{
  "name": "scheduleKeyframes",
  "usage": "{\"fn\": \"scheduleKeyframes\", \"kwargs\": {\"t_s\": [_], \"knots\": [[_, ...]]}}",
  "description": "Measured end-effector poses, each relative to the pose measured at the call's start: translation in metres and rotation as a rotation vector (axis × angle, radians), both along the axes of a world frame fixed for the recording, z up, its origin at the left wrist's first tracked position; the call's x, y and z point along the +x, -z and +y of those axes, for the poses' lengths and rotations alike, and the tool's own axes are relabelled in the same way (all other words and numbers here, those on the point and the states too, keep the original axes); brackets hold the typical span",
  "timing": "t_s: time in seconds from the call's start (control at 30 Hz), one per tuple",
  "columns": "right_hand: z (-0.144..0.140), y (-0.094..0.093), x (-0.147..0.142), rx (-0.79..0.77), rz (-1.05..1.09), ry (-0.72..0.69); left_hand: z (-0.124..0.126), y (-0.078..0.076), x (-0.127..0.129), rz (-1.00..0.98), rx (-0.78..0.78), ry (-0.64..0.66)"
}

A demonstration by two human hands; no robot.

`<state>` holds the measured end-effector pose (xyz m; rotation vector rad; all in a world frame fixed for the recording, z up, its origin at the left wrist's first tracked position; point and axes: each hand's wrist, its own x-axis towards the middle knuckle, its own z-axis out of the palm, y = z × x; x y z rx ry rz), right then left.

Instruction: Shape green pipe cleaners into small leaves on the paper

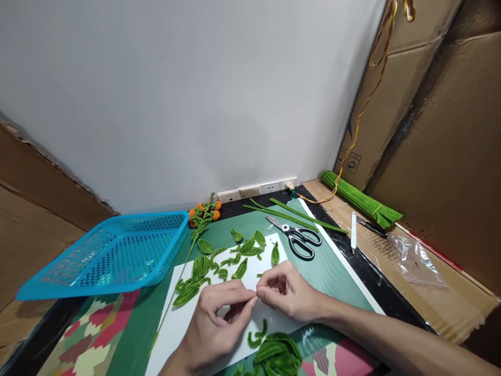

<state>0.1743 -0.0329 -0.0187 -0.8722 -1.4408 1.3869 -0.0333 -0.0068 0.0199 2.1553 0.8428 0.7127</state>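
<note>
My left hand (225,318) and my right hand (287,292) meet over a white sheet (235,350), thumb and forefinger of each pinched together. Whatever sits between the fingertips is too small and too covered to name. Behind the hands, several fuzzy green pipe-cleaner leaves (240,269) lie scattered on the sheet, with short curled green pieces (234,259) among them. Closer to me is a pile of green leaves (278,354), with a few curled bits beside it. A long green stem with orange blooms (201,224) rests along the sheet's left side.
A blue perforated basket (117,256) stands at the left. Black-handled scissors (299,237) and loose green pipe cleaners (291,214) lie behind my right hand. Farther right are a white pen-like tool (354,232), a green pipe-cleaner bundle (360,201) and a plastic bag (417,258). A wall and cardboard enclose the table.
</note>
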Motion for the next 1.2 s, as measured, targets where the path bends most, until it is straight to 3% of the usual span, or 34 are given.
{"fn": "scheduleKeyframes", "kwargs": {"t_s": [0.13,0.23,0.3,0.43,0.6,0.87,1.2], "knots": [[0.005,0.002,0.003,-0.038,0.032,-0.027,-0.004,0.0,0.007,-0.031,0.138,-0.012],[0.006,-0.003,0.007,0.084,-0.059,0.036,-0.005,0.002,0.013,-0.091,0.07,-0.148],[0.005,-0.008,0.011,0.196,-0.156,0.094,-0.004,0.005,0.016,-0.132,-0.113,-0.204],[0.003,-0.012,0.018,0.473,-0.362,0.191,-0.003,0.014,0.019,-0.23,-0.646,-0.193],[0.001,-0.006,0.022,0.626,-0.499,0.232,-0.001,0.017,0.023,-0.343,-0.815,-0.15],[-0.003,-0.006,0.023,0.501,-0.483,0.206,-0.005,0.019,0.022,-0.344,-0.821,-0.123],[-0.004,-0.01,0.021,0.265,-0.366,0.185,-0.007,0.018,0.023,-0.325,-0.716,-0.209]]}}
